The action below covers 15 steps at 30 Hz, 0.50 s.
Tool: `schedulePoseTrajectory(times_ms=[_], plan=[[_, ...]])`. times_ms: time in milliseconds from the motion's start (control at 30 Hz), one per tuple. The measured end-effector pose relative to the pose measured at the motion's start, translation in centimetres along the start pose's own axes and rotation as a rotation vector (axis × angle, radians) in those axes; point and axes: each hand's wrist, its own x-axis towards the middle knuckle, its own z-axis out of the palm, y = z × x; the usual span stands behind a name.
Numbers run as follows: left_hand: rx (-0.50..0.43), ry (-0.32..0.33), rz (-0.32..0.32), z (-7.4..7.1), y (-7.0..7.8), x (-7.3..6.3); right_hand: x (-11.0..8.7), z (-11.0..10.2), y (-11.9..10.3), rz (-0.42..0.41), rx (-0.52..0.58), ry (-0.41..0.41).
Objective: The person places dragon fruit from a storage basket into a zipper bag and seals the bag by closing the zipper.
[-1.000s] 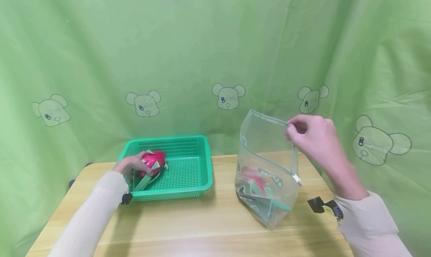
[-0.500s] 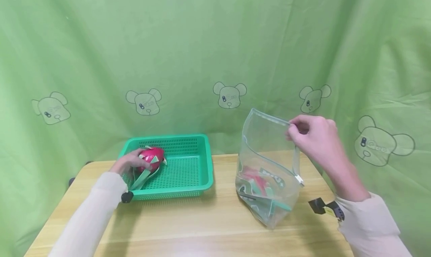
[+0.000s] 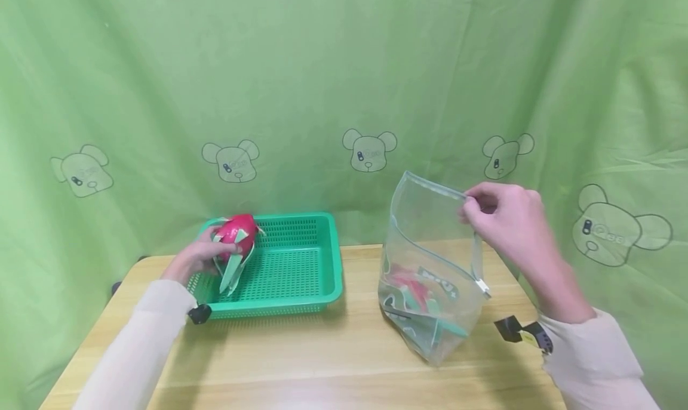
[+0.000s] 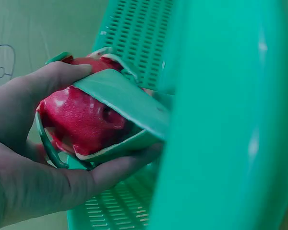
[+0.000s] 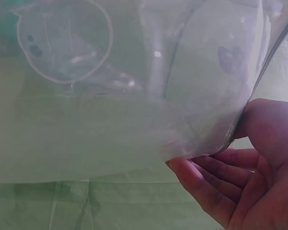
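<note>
My left hand (image 3: 200, 256) grips a red dragon fruit (image 3: 236, 234) with green leafy scales over the left part of a green plastic basket (image 3: 337, 267). In the left wrist view, thumb and fingers wrap the dragon fruit (image 4: 81, 120) from both sides, close beside the basket's rim (image 4: 221, 115). My right hand (image 3: 507, 225) pinches the top edge of a clear zip bag (image 3: 430, 231), whose mouth stands open. Inside the bag's lower part another red and green fruit (image 3: 411, 287) shows through the plastic. The right wrist view has the fingertips (image 5: 185, 170) at the bag's edge (image 5: 134, 134).
Basket and bag stand on a light wooden table (image 3: 290, 362), basket left, bag right. A green curtain (image 3: 301, 99) printed with bear heads hangs close behind the table. A white slider (image 3: 482, 285) sits on the bag's zip.
My left hand has raised the dragon fruit, from low in the basket up to its back rim's height in the head view. The right hand keeps its pinch on the bag.
</note>
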Motion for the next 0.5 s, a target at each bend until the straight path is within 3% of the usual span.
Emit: schedulePoseTrajectory(times_ms=[500], plan=[[-0.343, 0.019, 0.055, 0.1, 1.2, -0.8, -0.1, 0.1, 0.0, 0.010, 0.001, -0.005]])
